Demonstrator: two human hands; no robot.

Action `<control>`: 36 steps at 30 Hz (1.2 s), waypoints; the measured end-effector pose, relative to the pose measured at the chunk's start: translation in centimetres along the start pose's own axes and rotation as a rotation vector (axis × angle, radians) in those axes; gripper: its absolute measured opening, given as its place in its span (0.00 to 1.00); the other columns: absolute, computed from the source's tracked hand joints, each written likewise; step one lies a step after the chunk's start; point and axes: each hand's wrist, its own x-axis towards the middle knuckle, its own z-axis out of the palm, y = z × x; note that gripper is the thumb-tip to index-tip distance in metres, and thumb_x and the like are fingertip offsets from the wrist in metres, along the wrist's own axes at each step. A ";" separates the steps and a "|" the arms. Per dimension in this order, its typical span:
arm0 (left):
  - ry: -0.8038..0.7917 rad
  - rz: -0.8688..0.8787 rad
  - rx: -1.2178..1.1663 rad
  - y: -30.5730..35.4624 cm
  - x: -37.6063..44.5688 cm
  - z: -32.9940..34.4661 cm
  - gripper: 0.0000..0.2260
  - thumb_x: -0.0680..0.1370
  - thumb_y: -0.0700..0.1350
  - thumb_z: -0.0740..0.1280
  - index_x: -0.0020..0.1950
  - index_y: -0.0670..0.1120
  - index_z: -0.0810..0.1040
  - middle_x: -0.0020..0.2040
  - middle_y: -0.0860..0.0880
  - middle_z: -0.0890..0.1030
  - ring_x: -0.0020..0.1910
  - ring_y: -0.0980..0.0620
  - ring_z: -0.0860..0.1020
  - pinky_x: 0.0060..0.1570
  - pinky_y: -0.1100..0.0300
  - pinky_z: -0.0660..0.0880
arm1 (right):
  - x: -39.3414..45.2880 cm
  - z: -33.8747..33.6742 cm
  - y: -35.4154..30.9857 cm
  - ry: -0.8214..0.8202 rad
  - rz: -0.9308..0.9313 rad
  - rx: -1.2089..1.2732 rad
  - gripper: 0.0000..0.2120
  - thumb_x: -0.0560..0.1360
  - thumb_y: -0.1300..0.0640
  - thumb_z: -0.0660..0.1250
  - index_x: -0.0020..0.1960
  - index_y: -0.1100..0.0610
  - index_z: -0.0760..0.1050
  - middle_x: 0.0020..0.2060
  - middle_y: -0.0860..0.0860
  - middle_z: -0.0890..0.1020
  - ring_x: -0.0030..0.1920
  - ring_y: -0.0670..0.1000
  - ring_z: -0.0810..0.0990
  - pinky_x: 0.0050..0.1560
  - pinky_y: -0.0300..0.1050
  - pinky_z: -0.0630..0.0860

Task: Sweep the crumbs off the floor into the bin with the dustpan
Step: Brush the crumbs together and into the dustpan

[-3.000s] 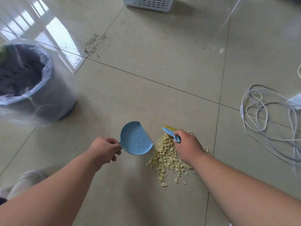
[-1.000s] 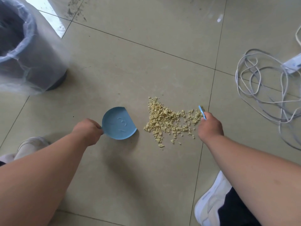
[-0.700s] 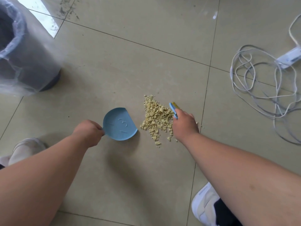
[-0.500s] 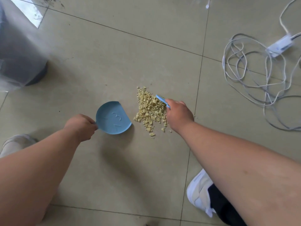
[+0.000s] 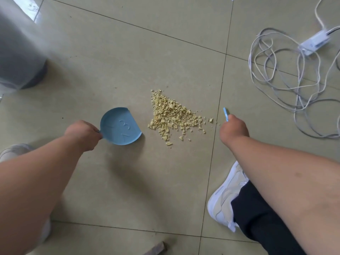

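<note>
Left hand [image 5: 83,132] grips round blue dustpan [image 5: 120,126]; yellowish crumbs [image 5: 172,115] piled just right; right hand [image 5: 233,128] closed on blue brush [image 5: 225,114].

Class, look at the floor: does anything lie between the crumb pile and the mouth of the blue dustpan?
Nothing visible does. Only bare tile separates the crumbs from the open edge of the dustpan, held by the left hand. The cable lies away to the right.

bin [image 5: 16,57] blurred and cut off, brush [image 5: 225,114] mostly hidden by right hand [image 5: 233,129]
</note>
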 end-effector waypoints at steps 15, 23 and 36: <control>-0.068 0.056 -0.070 0.9 0.0 1.8 0.04 0.81 0.39 0.71 0.46 0.44 0.81 0.40 0.42 0.78 0.36 0.45 0.75 0.29 0.61 0.68 | -7.2 5.5 -11.8 -0.012 -0.552 -0.118 0.18 0.81 0.58 0.55 0.69 0.56 0.71 0.61 0.56 0.79 0.60 0.60 0.74 0.57 0.52 0.71; -0.076 0.080 0.026 -0.5 0.1 1.4 0.08 0.82 0.35 0.67 0.50 0.36 0.87 0.42 0.40 0.82 0.38 0.45 0.79 0.38 0.55 0.77 | -0.7 -0.7 -3.7 0.083 -0.115 0.014 0.13 0.79 0.59 0.56 0.60 0.57 0.75 0.56 0.59 0.80 0.56 0.63 0.78 0.53 0.51 0.75; -0.063 0.007 -0.100 -1.0 0.5 2.1 0.12 0.79 0.45 0.73 0.49 0.35 0.87 0.47 0.35 0.87 0.34 0.42 0.82 0.35 0.59 0.75 | -5.6 4.1 -6.3 -0.046 -0.085 0.081 0.21 0.80 0.60 0.57 0.72 0.59 0.68 0.64 0.59 0.78 0.64 0.61 0.78 0.62 0.50 0.74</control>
